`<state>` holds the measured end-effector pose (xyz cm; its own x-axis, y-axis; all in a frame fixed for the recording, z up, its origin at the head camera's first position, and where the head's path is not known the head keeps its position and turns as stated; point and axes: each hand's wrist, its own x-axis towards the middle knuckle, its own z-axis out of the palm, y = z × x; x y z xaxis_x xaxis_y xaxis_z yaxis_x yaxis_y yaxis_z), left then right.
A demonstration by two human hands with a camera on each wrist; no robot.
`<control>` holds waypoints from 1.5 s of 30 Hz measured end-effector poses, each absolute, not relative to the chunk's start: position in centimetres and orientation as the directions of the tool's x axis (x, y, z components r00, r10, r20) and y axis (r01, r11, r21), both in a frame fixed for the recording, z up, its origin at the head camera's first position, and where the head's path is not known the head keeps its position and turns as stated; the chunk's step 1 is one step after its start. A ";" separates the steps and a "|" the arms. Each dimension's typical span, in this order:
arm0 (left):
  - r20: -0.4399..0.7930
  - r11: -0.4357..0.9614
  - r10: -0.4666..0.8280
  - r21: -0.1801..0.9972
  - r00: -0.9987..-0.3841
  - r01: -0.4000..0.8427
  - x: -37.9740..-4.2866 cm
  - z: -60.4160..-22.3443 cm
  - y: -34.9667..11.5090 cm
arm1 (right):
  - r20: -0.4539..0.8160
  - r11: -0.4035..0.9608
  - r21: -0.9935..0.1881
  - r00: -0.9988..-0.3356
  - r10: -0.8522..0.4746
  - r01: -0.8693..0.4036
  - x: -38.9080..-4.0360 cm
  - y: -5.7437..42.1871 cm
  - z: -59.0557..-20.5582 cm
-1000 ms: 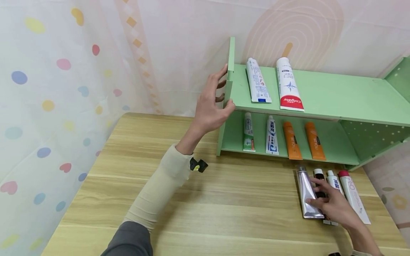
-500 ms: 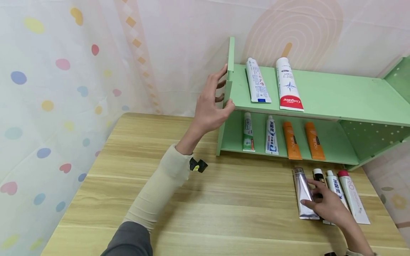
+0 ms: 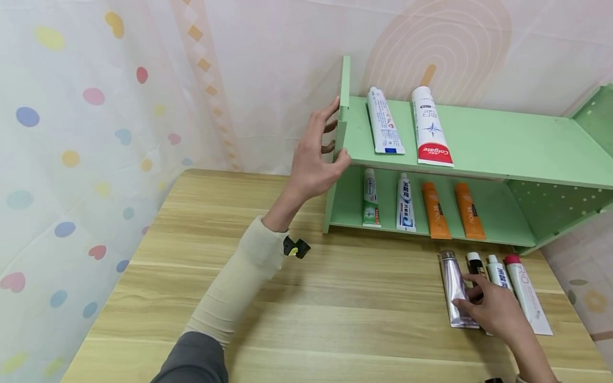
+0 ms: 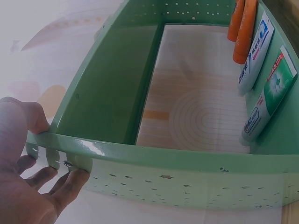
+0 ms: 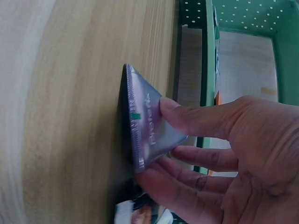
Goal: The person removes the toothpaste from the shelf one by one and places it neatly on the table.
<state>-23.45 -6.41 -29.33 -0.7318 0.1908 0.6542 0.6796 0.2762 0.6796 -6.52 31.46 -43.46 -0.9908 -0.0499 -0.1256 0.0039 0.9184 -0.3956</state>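
My left hand (image 3: 317,154) grips the left side panel (image 3: 342,106) of a green two-tier shelf (image 3: 507,141). In the left wrist view, the thumb lies over the panel's edge and the fingers bend against its perforated outer face. My right hand (image 3: 495,308) holds a silver toothpaste tube (image 3: 455,287) between thumb and fingers, low over the table in front of the shelf. The right wrist view shows the flat crimped end of this silver tube (image 5: 152,119). Just right of it lie a black tube (image 3: 476,266), a white-and-blue tube (image 3: 498,271) and a white tube with a pink cap (image 3: 529,298).
On the upper tier lie a white tube (image 3: 384,119) and a red-and-white Colgate tube (image 3: 432,127). The lower tier carries a green-and-white tube (image 3: 371,199), a blue-and-white tube (image 3: 406,205) and two orange tubes (image 3: 436,213). Behind the wooden table (image 3: 335,319) hangs a patterned curtain (image 3: 268,80).
My right hand and the silver tube have shifted slightly left, away from the black tube. My left hand stays where it was on the shelf panel.
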 end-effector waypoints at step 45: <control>0.653 0.255 0.190 0.688 -0.733 0.680 -23.2 -29.2 -6.5 | 0.303 0.537 -0.754 -0.926 -0.227 -0.379 -7.7 28.5 -37.7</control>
<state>-23.24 -6.46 -29.23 -0.7328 0.1902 0.6533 0.6795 0.2548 0.6880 -7.68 28.47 -37.70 -0.9255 -0.2266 0.3033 -0.3786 0.5371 -0.7538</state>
